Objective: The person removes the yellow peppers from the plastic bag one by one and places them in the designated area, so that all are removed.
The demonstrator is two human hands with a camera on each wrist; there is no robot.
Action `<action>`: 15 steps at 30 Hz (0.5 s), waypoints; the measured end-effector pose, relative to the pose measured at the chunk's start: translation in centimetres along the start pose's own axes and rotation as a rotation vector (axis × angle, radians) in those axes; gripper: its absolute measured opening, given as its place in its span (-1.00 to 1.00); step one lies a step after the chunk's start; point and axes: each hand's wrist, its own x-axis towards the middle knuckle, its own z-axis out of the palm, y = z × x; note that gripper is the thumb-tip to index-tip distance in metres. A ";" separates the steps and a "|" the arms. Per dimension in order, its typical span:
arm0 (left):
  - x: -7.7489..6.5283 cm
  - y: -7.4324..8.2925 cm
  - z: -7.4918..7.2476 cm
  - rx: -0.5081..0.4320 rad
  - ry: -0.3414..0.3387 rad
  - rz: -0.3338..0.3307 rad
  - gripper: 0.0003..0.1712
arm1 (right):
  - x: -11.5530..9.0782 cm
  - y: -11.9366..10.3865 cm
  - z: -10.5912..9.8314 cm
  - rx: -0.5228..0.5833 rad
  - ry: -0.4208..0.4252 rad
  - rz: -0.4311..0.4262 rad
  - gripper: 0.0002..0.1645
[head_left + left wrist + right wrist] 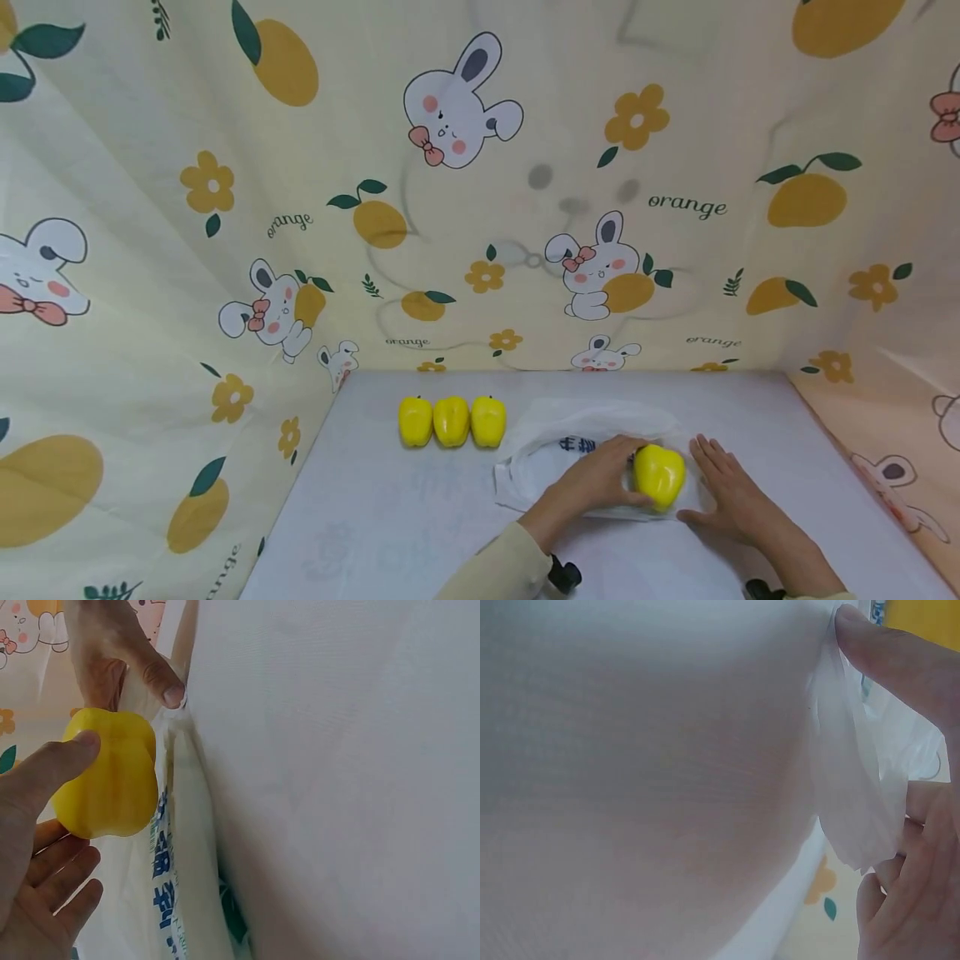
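My left hand [597, 477] grips a yellow bell pepper [660, 477] over the right part of a white plastic bag [517, 477]. In the left wrist view, the thumb [71, 757] presses on one side of the pepper [124, 780] and the other fingers lie beneath it. My right hand [731, 496] is at the bag's right end, its fingers stretched out and its thumb spread apart. The right wrist view shows the thin bag film [851, 772] between that thumb [892, 652] and the fingers. Blue lettering shows on the bag.
Three more yellow bell peppers [452, 422] stand in a row on the white tabletop [375, 517], left of the bag and farther back. A patterned cloth [465, 208] with rabbits and oranges hangs behind the table and along both sides.
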 end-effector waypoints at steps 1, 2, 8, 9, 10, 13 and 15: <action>-0.2 0.0 -0.2 -0.009 0.002 0.000 0.02 | 0.0 0.0 0.0 0.001 -0.003 0.004 0.57; -0.3 0.0 -0.3 -0.015 0.004 0.003 0.02 | 0.0 -0.1 -0.1 0.000 -0.006 0.008 0.57; -1.4 -0.2 -1.4 -0.046 0.018 0.030 0.00 | 0.0 -0.4 -0.3 0.012 -0.025 0.040 0.60; -1.6 -0.2 -1.5 -0.048 0.021 0.033 0.00 | 0.1 -0.5 -0.3 0.011 -0.025 0.041 0.59; -1.7 -0.3 -1.6 -0.050 0.023 0.034 0.00 | 0.1 -0.5 -0.3 0.011 -0.025 0.043 0.59; -2.2 -0.5 -1.8 -0.065 0.031 0.030 0.01 | 0.1 -0.5 -0.3 0.002 -0.020 0.038 0.59; -2.5 -0.6 -2.1 -0.076 0.039 0.028 0.02 | 0.1 -0.4 -0.3 -0.002 -0.022 0.033 0.58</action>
